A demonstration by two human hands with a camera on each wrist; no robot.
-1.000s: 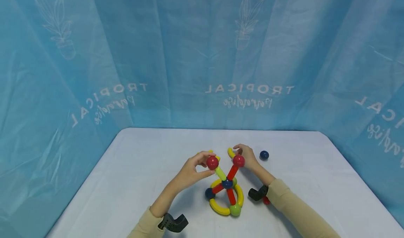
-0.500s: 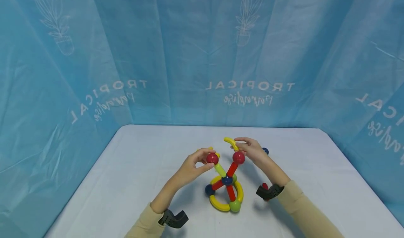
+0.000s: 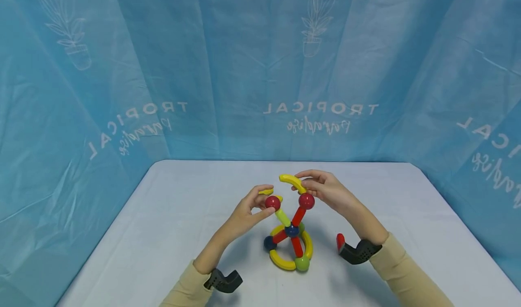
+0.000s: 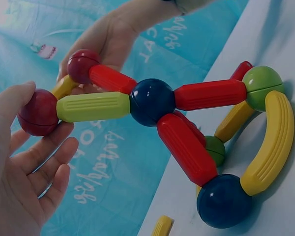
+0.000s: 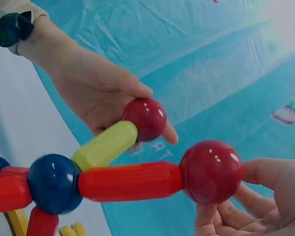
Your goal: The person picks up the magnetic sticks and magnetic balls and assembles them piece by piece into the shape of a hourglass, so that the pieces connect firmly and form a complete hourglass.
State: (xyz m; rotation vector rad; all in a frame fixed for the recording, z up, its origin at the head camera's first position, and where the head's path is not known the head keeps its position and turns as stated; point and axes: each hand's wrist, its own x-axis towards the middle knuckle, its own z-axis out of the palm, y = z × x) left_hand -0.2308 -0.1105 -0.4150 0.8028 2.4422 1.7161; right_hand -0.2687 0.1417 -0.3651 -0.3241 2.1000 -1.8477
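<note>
A structure of magnetic balls and rods stands on a ring of yellow curved rods (image 3: 282,261) with green balls (image 3: 302,264) and a dark blue ball (image 4: 224,201). From its central blue ball (image 4: 153,102) a yellow-green rod (image 4: 93,106) and a red rod (image 5: 131,181) slant up, each topped by a red ball. My left hand (image 3: 245,217) pinches the left red ball (image 4: 38,112) between thumb and fingers. In my right hand (image 3: 330,191) is a yellow curved rod (image 3: 291,179), held close behind the right red ball (image 5: 212,172); that ball hides it in the right wrist view.
Loose yellow curved pieces (image 3: 266,191) lie on the white table (image 3: 183,194) behind my left hand. A red piece (image 3: 340,240) lies by my right wrist, partly covered by the black wrist camera (image 3: 360,252). A blue curtain (image 3: 244,72) surrounds the table's far side.
My right hand has lifted the yellow curved rod off the table and brought it left, near the right red ball. My left hand keeps its pinch. The loose blue ball is now hidden.
</note>
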